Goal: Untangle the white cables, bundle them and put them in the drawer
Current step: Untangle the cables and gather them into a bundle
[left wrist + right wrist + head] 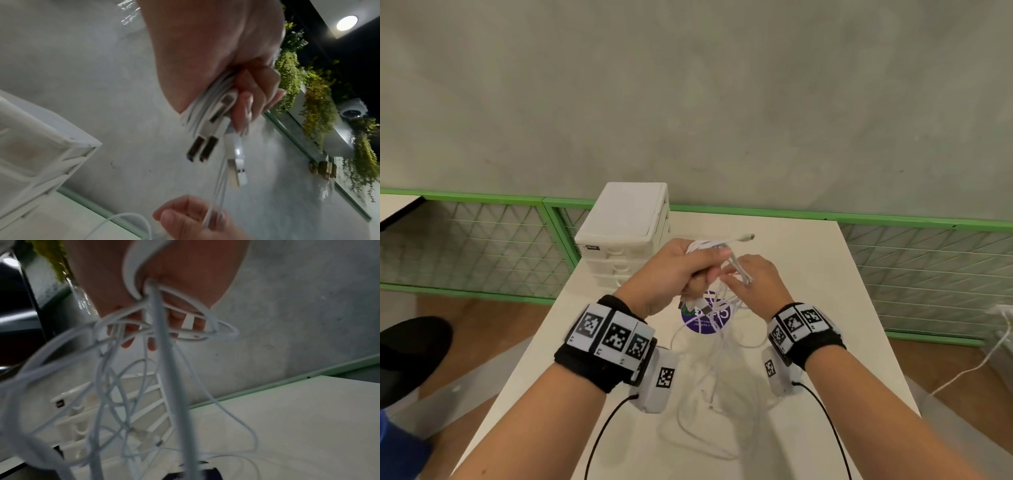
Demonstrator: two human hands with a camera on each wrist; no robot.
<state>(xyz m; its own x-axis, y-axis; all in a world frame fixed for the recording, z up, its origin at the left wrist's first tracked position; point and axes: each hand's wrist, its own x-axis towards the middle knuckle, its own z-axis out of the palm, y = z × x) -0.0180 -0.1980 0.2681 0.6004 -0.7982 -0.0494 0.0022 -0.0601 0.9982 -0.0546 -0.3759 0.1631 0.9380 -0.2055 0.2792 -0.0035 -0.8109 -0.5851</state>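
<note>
My left hand (707, 270) is raised over the table and grips a gathered bunch of white cables (705, 246); one plug (747, 236) sticks out to the right. In the left wrist view, USB plugs (202, 149) hang below the left hand's (242, 112) curled fingers. Just to the right, my right hand (736, 279) holds strands that run between its fingers (191, 322). The tangled rest of the cables (115, 402) droops from both hands onto the table (709, 383). The white drawer unit (623, 233) stands at the table's far left, its drawers closed.
A round purple sticker (703, 323) lies on the white table (825, 281) under the hands. Green-framed mesh panels (469, 240) run behind and beside the table. A black chair (410, 353) is at the left, and another white cable (976, 366) lies on the floor at the right.
</note>
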